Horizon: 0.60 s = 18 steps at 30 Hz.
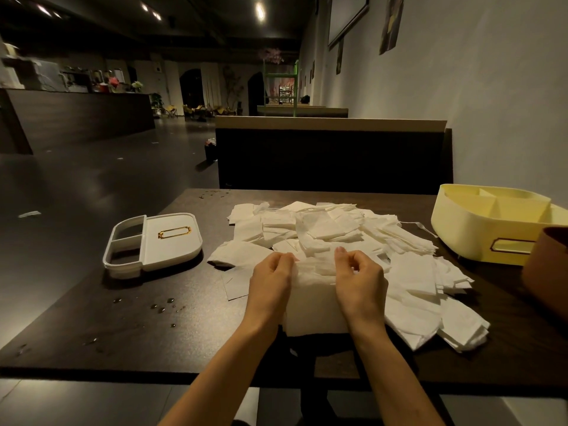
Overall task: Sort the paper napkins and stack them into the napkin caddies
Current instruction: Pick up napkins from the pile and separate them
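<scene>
A big loose heap of white paper napkins (335, 232) covers the middle of the dark table (153, 330). At its near edge lies a thick squared stack of napkins (313, 305). My left hand (272, 282) and my right hand (359, 281) flank this stack, fingers curled, pinching the top napkins at its far end. A white caddy (153, 242) with two small side compartments and a gold label frame lies to the left. A yellow caddy (495, 224) with several compartments stands at the right.
A brown container (547, 272) stands at the right edge, in front of the yellow caddy. Water drops (163, 307) dot the table left of my hands. A dark bench back (332, 158) rises behind the table, and a wall is on the right.
</scene>
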Motion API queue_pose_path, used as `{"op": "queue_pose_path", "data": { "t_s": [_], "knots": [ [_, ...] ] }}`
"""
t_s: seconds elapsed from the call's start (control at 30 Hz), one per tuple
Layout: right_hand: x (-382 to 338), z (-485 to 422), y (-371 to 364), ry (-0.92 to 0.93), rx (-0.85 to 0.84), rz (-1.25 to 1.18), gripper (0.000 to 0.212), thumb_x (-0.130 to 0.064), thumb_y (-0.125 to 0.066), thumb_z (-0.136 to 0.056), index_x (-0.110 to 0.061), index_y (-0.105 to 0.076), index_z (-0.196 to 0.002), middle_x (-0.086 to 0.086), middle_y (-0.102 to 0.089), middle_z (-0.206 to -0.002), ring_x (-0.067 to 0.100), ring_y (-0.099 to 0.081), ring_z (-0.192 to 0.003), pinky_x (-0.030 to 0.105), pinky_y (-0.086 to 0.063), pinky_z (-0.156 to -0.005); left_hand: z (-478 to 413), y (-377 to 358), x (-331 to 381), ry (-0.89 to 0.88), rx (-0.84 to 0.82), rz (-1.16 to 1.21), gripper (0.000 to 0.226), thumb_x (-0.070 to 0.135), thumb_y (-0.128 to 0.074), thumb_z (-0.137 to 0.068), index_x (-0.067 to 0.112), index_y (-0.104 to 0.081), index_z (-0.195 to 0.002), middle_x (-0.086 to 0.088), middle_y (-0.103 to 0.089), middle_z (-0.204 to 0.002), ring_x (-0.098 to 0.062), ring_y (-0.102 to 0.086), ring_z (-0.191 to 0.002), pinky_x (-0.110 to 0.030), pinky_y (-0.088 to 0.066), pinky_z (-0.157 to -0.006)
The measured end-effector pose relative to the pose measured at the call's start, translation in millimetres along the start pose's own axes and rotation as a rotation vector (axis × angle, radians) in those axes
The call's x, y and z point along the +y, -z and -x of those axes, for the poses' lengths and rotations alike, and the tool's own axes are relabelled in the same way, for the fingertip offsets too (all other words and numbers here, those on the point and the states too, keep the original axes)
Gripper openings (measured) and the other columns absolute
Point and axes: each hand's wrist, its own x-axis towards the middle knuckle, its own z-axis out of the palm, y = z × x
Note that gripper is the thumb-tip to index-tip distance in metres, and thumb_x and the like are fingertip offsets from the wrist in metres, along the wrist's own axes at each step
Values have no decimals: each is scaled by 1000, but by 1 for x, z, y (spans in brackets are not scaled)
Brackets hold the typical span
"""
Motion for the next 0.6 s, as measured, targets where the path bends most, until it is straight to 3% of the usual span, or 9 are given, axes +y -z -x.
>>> {"op": "queue_pose_path", "data": {
  "t_s": [0.13, 0.2, 0.27, 0.37, 0.53, 0.6],
  "knots": [
    [1, -1, -1, 46, -15, 26, 30, -34, -49, -96, -11, -68, -99, 2, -63, -88, 15, -54, -82, 21, -37, -67, 5, 15, -1, -94, -233, -206, 27, 56, -51, -87, 32, -60, -95, 16, -61, -98, 1, -54, -92, -18, -43, -75],
    [1, -1, -1, 61, -39, 44, 35, -34, -48, -96, -7, -69, -92, 3, -62, -81, 15, -52, -77, 24, -36, -61, 7, 24, 0, -98, -351, -268, 45, 67, -64, -70, 35, -56, -101, 16, -62, -103, -1, -59, -96, -19, -48, -79],
    [2, -2, 1, 64, -50, 57, 41, -36, -47, -96, -4, -63, -76, 3, -58, -68, 17, -49, -67, 21, -36, -52, 7, 31, 1, -96, -442, -244, 56, 51, -82, -61, 30, -55, -106, 12, -66, -99, 0, -65, -90, -19, -53, -79],
    [3, -1, 4, 50, -94, 50, 44, -38, -47, -95, -3, -58, -71, 2, -55, -66, 16, -48, -65, 16, -36, -54, 8, 36, 3, -138, -482, -239, 43, 13, -80, -72, 20, -56, -107, 10, -66, -94, 4, -65, -82, -15, -52, -70],
    [8, 0, 21, -40, -394, -137, 15, -35, -61, -81, -28, -59, -93, -2, -65, -93, 18, -63, -86, 41, -57, -72, 4, 37, 4, -180, -425, -178, 34, 3, -76, -74, 16, -59, -100, 3, -66, -93, 2, -66, -77, -16, -52, -66],
    [11, 1, 26, -34, -492, -146, 26, -18, -62, -79, -32, -55, -100, -4, -65, -98, 18, -64, -90, 40, -59, -74, 3, 37, 3, -187, -411, -172, 34, 3, -76, -73, 18, -59, -99, 3, -66, -93, 2, -66, -77, -16, -53, -65]
  ]
}}
